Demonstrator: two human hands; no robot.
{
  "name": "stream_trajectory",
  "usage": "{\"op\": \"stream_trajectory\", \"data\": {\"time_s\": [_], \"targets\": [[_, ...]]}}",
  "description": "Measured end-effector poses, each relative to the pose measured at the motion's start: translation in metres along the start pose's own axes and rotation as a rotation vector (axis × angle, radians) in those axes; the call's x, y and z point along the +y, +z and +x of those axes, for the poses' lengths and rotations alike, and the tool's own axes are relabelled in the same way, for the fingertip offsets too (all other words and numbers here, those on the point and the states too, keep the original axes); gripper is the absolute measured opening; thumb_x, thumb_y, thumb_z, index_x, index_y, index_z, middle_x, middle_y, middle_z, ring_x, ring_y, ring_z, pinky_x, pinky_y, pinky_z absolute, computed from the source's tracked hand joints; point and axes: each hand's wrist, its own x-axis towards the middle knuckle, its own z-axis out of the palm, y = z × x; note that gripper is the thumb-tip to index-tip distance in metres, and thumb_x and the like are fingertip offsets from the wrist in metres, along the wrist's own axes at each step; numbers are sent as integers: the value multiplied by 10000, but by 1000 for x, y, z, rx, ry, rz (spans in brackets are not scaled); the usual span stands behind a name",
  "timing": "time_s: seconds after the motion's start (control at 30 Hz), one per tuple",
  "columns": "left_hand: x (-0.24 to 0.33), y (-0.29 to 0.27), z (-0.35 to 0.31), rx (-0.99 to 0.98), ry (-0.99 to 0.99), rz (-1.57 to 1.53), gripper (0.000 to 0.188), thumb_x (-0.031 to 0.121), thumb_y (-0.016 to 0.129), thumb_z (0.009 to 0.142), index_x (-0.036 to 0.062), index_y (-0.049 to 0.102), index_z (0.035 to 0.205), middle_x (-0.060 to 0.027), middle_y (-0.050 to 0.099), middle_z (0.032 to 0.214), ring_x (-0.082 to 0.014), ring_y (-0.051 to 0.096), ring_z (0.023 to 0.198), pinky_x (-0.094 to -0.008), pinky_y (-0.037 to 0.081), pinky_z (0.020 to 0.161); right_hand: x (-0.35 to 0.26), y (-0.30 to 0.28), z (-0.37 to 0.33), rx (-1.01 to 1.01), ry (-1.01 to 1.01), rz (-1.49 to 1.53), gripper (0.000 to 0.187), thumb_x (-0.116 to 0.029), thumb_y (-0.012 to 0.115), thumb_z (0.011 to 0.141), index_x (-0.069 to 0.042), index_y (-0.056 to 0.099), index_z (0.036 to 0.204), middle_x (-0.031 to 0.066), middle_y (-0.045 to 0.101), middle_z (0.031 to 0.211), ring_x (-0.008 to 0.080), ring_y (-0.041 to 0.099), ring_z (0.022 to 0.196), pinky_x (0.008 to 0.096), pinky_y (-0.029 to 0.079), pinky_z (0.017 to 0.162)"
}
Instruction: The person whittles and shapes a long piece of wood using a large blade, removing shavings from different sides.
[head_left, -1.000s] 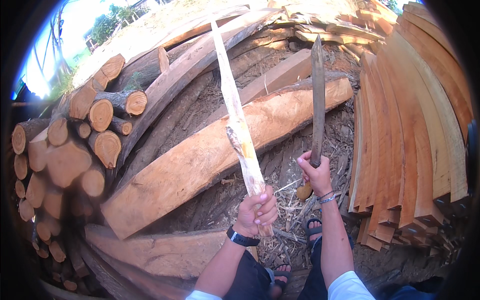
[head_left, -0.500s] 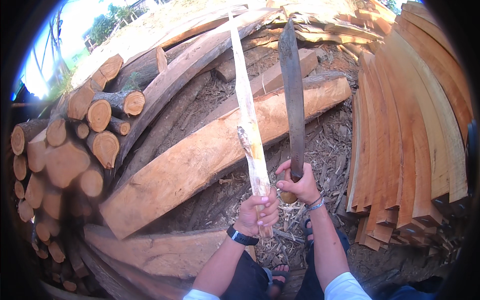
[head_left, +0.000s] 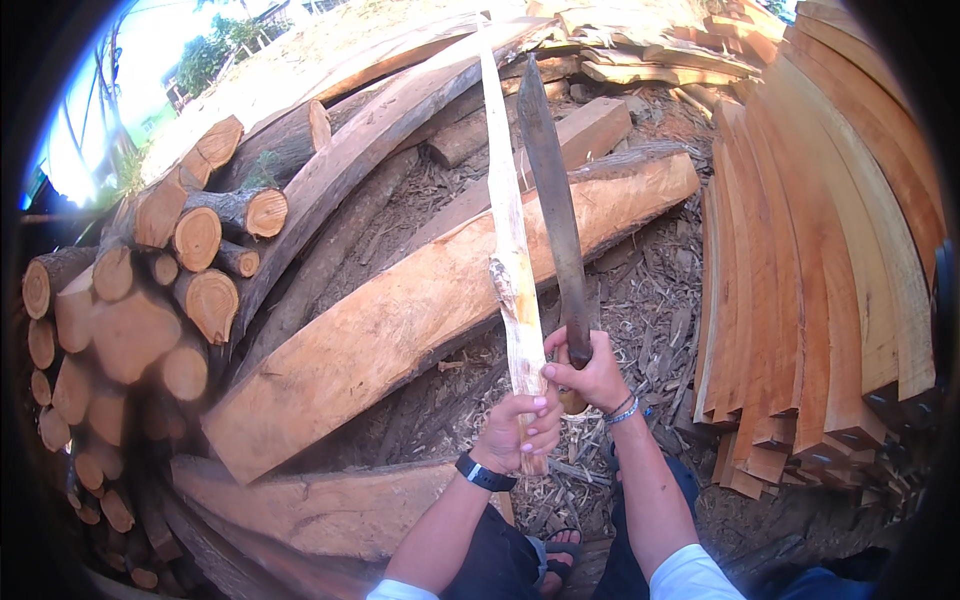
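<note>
My left hand (head_left: 515, 432) is wrapped round the lower end of a long, pale, stripped wooden stick (head_left: 513, 270). The stick points up and away from me, with a dark knot partway along it. My right hand (head_left: 590, 372) is closed round the handle of a machete (head_left: 553, 195), just right of the stick. Its dark blade rises beside the stick, tip leaning left toward it. My right fingers are close to the stick's side; I cannot tell whether they touch it. The handle's rounded wooden end shows below my right hand.
A thick squared beam (head_left: 400, 335) lies slantwise beyond my hands, with another sawn slab (head_left: 330, 505) nearer me. Cut logs (head_left: 210, 300) are stacked at left. Planks (head_left: 800, 280) stand in a pile at right. Wood chips (head_left: 650, 330) cover the ground around my sandalled feet.
My right hand has moved left toward the stick, and the machete's blade has tilted left, its tip now nearer the stick. The stick has shifted slightly right.
</note>
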Motion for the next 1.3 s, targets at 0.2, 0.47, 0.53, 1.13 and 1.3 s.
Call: {"op": "stream_trajectory", "data": {"time_s": [0.2, 0.47, 0.53, 1.13, 1.3], "targets": [[-2, 4, 3, 14, 4, 89, 215, 219, 545, 884, 82, 435, 761, 12, 383, 545, -91, 385, 359, -243, 325, 384, 2, -5, 0, 49, 9, 42, 286, -207, 823, 716, -22, 665, 866, -72, 495, 603, 12, 422, 550, 204, 310, 500], [-5, 8, 6, 44, -5, 173, 209, 192, 571, 880, 67, 449, 767, 9, 390, 556, -87, 392, 364, -229, 328, 373, -1, -11, -1, 107, 10, 115, 274, -194, 797, 751, 0, 652, 879, -44, 533, 610, 28, 475, 538, 204, 366, 494], [-5, 8, 6, 70, -2, 209, 195, 179, 580, 878, 56, 459, 786, 10, 388, 557, -85, 391, 369, -226, 328, 373, -4, -11, -1, 125, 26, 144, 271, -182, 786, 764, 5, 640, 894, -30, 542, 605, 39, 480, 508, 209, 373, 466], [-15, 11, 15, 92, -71, 421, 171, 128, 619, 847, 44, 471, 848, -1, 393, 579, -91, 389, 394, -229, 319, 375, -15, -31, 0, 254, 1, 328, 256, -118, 750, 817, 29, 567, 922, -15, 534, 584, 41, 440, 439, 210, 353, 404], [-21, 10, 20, 71, -87, 388, 178, 127, 614, 845, 47, 459, 879, -1, 384, 579, -93, 380, 392, -232, 318, 372, -15, -35, -1, 253, 2, 363, 219, -105, 726, 839, 24, 566, 916, -11, 532, 590, 42, 437, 440, 211, 349, 404]]}}
